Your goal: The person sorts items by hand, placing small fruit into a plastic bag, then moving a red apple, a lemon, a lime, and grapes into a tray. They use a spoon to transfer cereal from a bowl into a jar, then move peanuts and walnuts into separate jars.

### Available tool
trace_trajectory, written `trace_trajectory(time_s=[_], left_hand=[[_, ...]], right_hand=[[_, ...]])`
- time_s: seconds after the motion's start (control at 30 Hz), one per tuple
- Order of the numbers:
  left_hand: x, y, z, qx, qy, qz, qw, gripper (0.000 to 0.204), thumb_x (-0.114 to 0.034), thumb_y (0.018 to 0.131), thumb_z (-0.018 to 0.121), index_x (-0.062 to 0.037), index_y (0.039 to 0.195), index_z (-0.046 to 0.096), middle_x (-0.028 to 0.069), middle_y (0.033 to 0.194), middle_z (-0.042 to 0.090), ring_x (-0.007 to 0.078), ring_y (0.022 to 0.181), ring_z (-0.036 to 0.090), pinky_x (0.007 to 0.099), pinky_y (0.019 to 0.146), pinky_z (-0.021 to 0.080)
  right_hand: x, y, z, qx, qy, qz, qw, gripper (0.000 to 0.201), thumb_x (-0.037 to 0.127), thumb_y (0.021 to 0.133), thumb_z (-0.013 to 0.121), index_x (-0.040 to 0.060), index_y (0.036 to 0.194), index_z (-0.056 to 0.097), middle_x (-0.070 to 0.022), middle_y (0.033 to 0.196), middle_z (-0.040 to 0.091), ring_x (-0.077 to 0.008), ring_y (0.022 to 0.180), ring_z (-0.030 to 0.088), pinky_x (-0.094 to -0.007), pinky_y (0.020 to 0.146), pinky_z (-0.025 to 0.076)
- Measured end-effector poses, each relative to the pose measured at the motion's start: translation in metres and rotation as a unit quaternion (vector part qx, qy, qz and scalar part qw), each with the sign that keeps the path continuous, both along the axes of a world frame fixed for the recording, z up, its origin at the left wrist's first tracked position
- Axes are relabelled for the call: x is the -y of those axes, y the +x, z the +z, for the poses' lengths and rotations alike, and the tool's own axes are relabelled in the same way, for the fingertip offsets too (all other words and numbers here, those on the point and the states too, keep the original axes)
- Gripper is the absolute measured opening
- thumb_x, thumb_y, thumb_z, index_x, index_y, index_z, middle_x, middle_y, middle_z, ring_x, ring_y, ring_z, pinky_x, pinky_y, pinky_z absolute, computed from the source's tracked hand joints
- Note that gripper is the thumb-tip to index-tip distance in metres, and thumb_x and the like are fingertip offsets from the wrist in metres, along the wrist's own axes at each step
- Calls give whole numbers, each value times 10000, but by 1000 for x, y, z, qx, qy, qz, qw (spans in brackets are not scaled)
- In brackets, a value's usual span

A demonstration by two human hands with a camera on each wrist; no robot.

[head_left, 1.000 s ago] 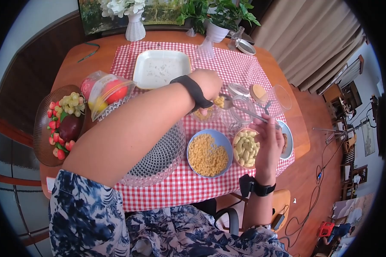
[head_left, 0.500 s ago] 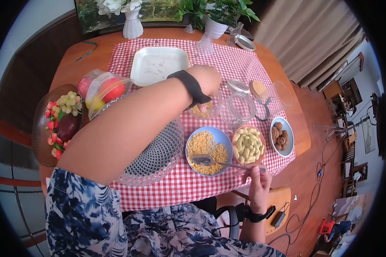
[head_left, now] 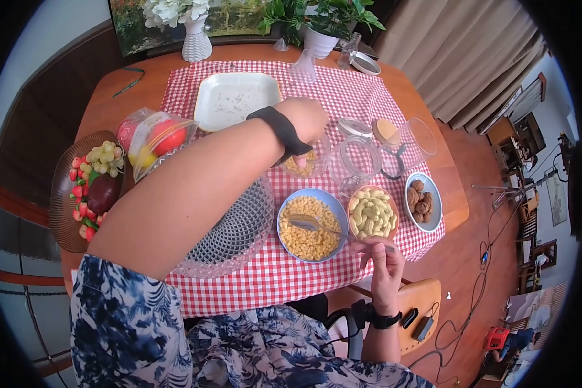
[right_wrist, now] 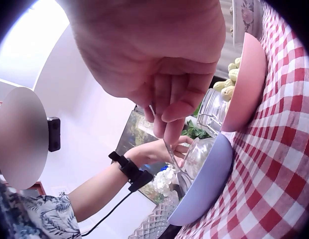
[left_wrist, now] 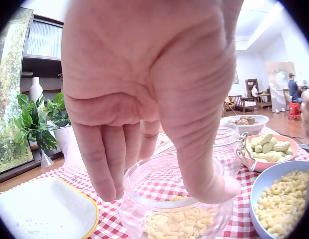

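In the head view my left hand (head_left: 307, 121) reaches across to a glass jar (head_left: 324, 155) with some macaroni in it. The left wrist view shows the thumb and fingers spread around the jar's rim (left_wrist: 144, 201), holding it. My right hand (head_left: 383, 262) pinches the handle of a metal spoon (head_left: 332, 231) between thumb and fingers. The spoon's bowl lies at the macaroni (head_left: 307, 243) in a blue bowl (head_left: 336, 205), nearer to me than the jar. In the right wrist view the blue bowl's side (right_wrist: 206, 184) hides part of the spoon.
Right of the blue bowl stand a pink bowl of peanuts (head_left: 373, 218) and a white bowl of walnuts (head_left: 421, 204). An open clip-top jar (head_left: 355, 161) is behind. A white tray (head_left: 216, 84), ridged glass bowl (head_left: 239, 249) and fruit basket (head_left: 64, 207) sit leftward.
My right hand has brought the spoon from beside the jar, where it carried macaroni, down and back into the blue bowl. My left hand has stayed at the jar.
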State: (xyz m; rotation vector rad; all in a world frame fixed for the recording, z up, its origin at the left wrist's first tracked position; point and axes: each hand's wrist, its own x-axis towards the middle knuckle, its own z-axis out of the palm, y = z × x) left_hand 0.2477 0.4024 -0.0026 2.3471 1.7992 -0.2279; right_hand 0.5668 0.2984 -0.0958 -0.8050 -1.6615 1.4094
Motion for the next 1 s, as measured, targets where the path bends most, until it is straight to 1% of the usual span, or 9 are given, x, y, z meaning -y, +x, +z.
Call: trace_trajectory(time_s=[0.13, 0.27, 0.47, 0.57, 0.63, 0.7, 0.73, 0.77, 1.0], left_hand=[[2, 1, 2, 0, 3, 7, 1000, 643, -275, 513, 946, 18, 1004, 653, 155, 969, 698, 342, 980, 661, 423, 821, 536], [4, 2, 5, -1, 6, 0, 1000, 632, -262, 513, 945, 14, 1002, 656, 152, 962, 699, 342, 974, 662, 424, 820, 535], [4, -1, 1, 7, 16, -3, 1000, 643, -259, 510, 943, 10, 1016, 653, 143, 958, 701, 338, 991, 657, 428, 818, 533], [2, 0, 0, 5, 11, -3, 1000, 651, -262, 508, 945, 5, 1025, 654, 138, 962, 704, 334, 999, 657, 428, 820, 533], [1, 0, 1, 2, 4, 0, 1000, 646, -259, 513, 944, 3, 1028, 655, 138, 972, 704, 333, 1001, 658, 427, 823, 533], [2, 1, 2, 0, -4, 5, 1000, 640, -256, 519, 944, 1, 1030, 656, 138, 982, 705, 332, 1004, 659, 425, 826, 534], [3, 0, 2, 13, 4, 10, 1000, 562, -233, 540, 940, -7, 997, 705, 145, 1008, 712, 330, 1011, 668, 426, 852, 535], [4, -1, 2, 26, 11, 14, 1000, 485, -209, 560, 937, -14, 965, 754, 152, 1035, 719, 328, 1019, 678, 426, 877, 536], [3, -2, -1, 25, 16, 22, 999, 450, -199, 568, 929, -10, 939, 758, 154, 1016, 724, 327, 1007, 682, 422, 875, 536]], right_hand=[[-9, 11, -3, -4, 11, -77, 997, 291, 216, 1068, 455, -20, 1117, 619, -141, 969, 722, -183, 840, 707, -236, 616, 490], [-15, 14, -6, 0, -1, -109, 994, 303, 223, 1068, 456, -25, 1132, 619, -131, 969, 722, -172, 832, 702, -234, 616, 486], [-9, 10, -10, 1, -52, -70, 996, 316, 231, 1069, 454, -24, 1097, 639, -117, 947, 730, -160, 817, 700, -232, 613, 481], [-8, 7, -11, 3, -84, -84, 993, 329, 258, 1066, 459, -15, 1088, 642, -107, 922, 731, -157, 806, 699, -226, 596, 463], [-9, 4, -9, -4, -157, -120, 980, 340, 290, 1060, 468, 1, 1078, 646, -91, 890, 731, -148, 769, 696, -216, 582, 442], [-13, 7, -13, -28, -179, -132, 975, 338, 299, 1056, 476, 8, 1073, 648, -85, 875, 730, -144, 749, 694, -213, 578, 434], [-16, 9, -14, -51, -200, -142, 968, 337, 308, 1053, 485, 15, 1069, 650, -80, 860, 729, -141, 730, 691, -210, 574, 425], [-18, 9, -13, -50, -200, -141, 968, 337, 308, 1053, 485, 15, 1069, 650, -80, 860, 729, -141, 730, 691, -210, 574, 425], [-36, 4, 3, -117, -214, -141, 960, 300, 287, 1042, 516, 18, 1056, 648, -72, 834, 723, -130, 714, 687, -201, 570, 423]])
